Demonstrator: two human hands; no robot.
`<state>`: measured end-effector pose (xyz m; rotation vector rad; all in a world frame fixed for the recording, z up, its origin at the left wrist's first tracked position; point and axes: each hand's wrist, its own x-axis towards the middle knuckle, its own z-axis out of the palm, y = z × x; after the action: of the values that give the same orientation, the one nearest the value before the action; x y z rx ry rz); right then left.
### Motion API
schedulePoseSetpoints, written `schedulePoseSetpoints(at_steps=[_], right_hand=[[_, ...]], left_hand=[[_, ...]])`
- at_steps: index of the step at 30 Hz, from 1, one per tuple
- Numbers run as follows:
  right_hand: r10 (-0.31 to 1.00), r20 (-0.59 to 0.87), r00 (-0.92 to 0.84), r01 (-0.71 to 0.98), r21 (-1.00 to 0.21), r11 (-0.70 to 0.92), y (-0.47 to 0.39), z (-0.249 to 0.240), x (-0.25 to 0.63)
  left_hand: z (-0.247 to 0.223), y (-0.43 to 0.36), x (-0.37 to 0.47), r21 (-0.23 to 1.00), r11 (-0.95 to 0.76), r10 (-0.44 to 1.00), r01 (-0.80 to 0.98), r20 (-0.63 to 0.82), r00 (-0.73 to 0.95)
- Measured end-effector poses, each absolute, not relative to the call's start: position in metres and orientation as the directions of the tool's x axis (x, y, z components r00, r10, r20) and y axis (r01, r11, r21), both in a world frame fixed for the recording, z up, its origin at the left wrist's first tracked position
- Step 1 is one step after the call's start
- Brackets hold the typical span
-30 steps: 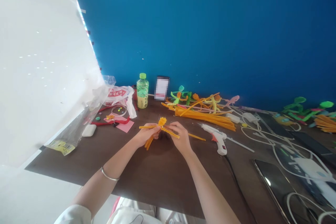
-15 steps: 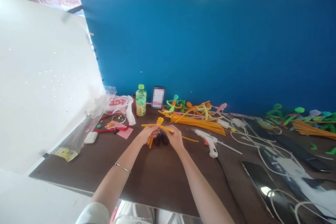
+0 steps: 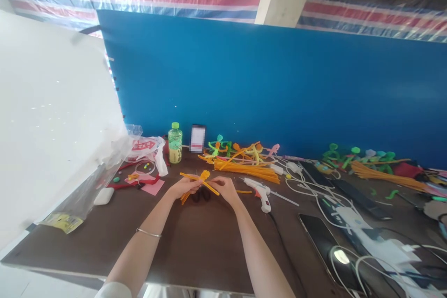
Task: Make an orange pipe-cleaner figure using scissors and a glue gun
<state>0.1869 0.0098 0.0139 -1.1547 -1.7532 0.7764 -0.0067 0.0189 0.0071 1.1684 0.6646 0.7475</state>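
My left hand (image 3: pixel 181 187) is closed on a small orange pipe-cleaner figure (image 3: pixel 205 175) with a rounded top and two arms sticking out sideways. On its right side, my right hand (image 3: pixel 224 188) pinches the arm that slants down to the right. Orange strands hang below my left fingers. Dark scissor handles (image 3: pixel 201 194) lie partly hidden under the hands. Behind them rests a bundle of orange pipe cleaners (image 3: pixel 247 170), and a white glue gun (image 3: pixel 261 193) lies to the right.
A green-capped bottle (image 3: pixel 175 144) and a propped phone (image 3: pixel 198 138) stand behind. Plastic bags and red-handled pliers (image 3: pixel 139 182) are at left. A dark phone (image 3: pixel 323 242), white cables and coloured pipe-cleaner figures (image 3: pixel 366 156) spread over the right side.
The camera view has shifted up and to the right, so the table things appear further left and lower. Both hands still hold the orange figure; the right fingers are slightly lifted along its arm.
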Motion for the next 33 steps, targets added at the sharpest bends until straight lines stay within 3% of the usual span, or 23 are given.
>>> schedulePoseSetpoints(at_steps=[13,18,22,28,33], right_hand=[[0.945,0.302,-0.128,0.458,-0.827,0.326,0.011,0.020,0.189],[0.949,0.314,0.010,0.522,-0.812,0.263,0.012,0.013,0.184],[0.931,0.349,0.110,0.560,-0.795,0.233,0.009,0.011,0.177],[0.870,0.451,0.200,0.636,-0.735,0.235,-0.002,0.016,0.161],[0.820,0.551,0.155,0.594,-0.715,0.368,-0.011,0.018,0.146]], left_hand=[[0.003,0.020,0.000,0.993,0.022,0.893,0.115,-0.072,0.445],[0.003,0.021,0.003,0.925,-0.253,0.928,0.283,0.150,0.341],[0.000,0.023,0.009,0.869,-0.355,0.925,0.346,0.273,0.264],[-0.006,0.024,0.015,0.865,-0.382,0.923,0.327,0.341,0.176],[-0.006,0.023,0.020,0.935,-0.299,0.954,0.190,0.294,0.050]])
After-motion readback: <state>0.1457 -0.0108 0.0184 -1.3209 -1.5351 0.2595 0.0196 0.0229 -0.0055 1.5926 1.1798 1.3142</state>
